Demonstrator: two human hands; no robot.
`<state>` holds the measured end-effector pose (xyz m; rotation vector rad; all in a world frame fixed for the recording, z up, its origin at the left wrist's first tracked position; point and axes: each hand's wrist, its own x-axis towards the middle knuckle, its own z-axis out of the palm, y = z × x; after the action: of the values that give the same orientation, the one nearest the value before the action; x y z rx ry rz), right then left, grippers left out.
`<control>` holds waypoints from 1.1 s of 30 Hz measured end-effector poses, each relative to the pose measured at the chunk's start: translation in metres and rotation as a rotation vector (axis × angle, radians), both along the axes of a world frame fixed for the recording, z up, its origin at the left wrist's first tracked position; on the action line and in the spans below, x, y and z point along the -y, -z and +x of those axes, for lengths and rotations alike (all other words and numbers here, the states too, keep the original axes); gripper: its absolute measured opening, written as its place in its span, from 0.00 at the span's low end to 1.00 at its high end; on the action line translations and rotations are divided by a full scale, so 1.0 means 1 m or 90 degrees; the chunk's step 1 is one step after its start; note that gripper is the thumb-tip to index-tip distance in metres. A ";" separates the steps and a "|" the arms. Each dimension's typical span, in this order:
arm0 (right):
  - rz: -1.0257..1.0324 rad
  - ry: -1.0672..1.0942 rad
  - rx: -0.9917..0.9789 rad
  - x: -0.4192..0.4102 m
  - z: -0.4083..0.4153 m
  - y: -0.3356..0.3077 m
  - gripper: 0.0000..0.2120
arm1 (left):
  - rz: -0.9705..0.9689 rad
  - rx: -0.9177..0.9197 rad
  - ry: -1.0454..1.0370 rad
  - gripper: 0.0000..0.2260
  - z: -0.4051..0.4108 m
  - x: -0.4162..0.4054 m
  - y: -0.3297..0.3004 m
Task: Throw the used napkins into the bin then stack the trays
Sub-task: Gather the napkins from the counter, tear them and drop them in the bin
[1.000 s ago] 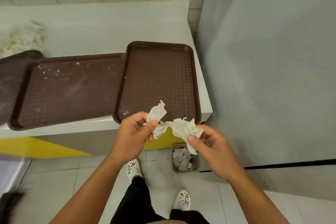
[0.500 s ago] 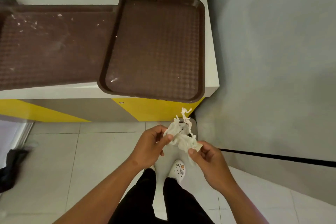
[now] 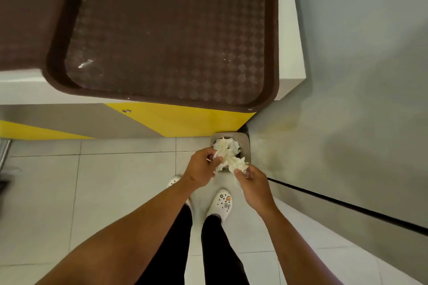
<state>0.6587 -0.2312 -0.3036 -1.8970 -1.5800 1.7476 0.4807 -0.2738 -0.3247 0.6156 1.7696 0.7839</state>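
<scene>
I saw both forearms bare to the frame's edge, no sleeves, watch or rings on the left hand (image 3: 201,169) or right hand (image 3: 254,183). Black trousers (image 3: 185,250) covered the legs. White clogs (image 3: 221,203) were worn, the right one studded with small charms, including a "27".

2 trays (image 3: 162,37) (image 3: 25,14), 1 bin (image 3: 245,146), 2 hands (image 3: 201,170) (image 3: 253,180), 2 shoes (image 3: 222,201) (image 3: 174,181).
</scene>
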 end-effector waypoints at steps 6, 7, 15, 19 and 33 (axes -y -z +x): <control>0.015 0.018 0.059 -0.021 -0.011 0.072 0.04 | -0.047 -0.013 0.001 0.15 0.007 -0.023 0.079; 0.015 0.021 0.066 -0.024 -0.011 0.082 0.03 | -0.049 -0.017 0.006 0.17 0.007 -0.027 0.091; -0.021 -0.023 0.117 -0.042 -0.014 0.142 0.13 | -0.094 -0.146 0.176 0.17 0.005 -0.055 0.145; -0.023 -0.076 0.115 -0.041 -0.009 0.145 0.15 | -0.117 -0.189 0.243 0.21 -0.002 -0.050 0.150; 0.056 -0.269 -0.027 -0.045 -0.041 -0.034 0.21 | 0.015 -0.190 0.297 0.14 -0.057 0.005 -0.014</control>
<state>0.6178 -0.1865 -0.2693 -1.5556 -2.1227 1.8078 0.4234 -0.2784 -0.3109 1.1576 1.7795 0.4026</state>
